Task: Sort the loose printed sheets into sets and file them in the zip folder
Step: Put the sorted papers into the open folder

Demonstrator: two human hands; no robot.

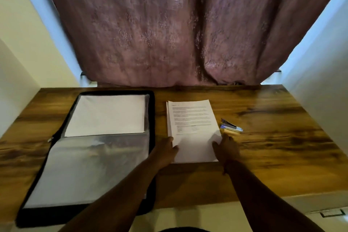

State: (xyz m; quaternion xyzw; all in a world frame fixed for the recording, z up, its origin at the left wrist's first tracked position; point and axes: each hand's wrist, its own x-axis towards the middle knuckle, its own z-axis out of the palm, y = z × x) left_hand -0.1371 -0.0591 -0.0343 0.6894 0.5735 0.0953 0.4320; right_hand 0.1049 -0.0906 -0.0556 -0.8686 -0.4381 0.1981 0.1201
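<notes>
On the wooden desk (263,118), a stack of printed sheets (192,126) lies just right of centre, its top page carrying several blocks of small text on the upper half and blank paper below. Both hands sit at the near end of this stack. The left hand (165,150) lies along the lower left edge, fingers fairly straight and resting against the side of the pile, with the thumb laid over the top page near the corner. The right hand (227,149) presses on the lower right corner, fingers extended and close together, the thumb reaching inward across the paper. Neither hand is seen pinching or lifting a sheet.

To the left of the stack, the black zip folder (152,118) lies open and flat, close beside the papers but apart from them. White paper (107,115) fills its far half, and a clear plastic sleeve (94,165) covers the near half. A small stapler (230,127) rests on the desk just beside the stack's right edge, above the right hand. A mauve patterned curtain (169,30) hangs behind the desk.
</notes>
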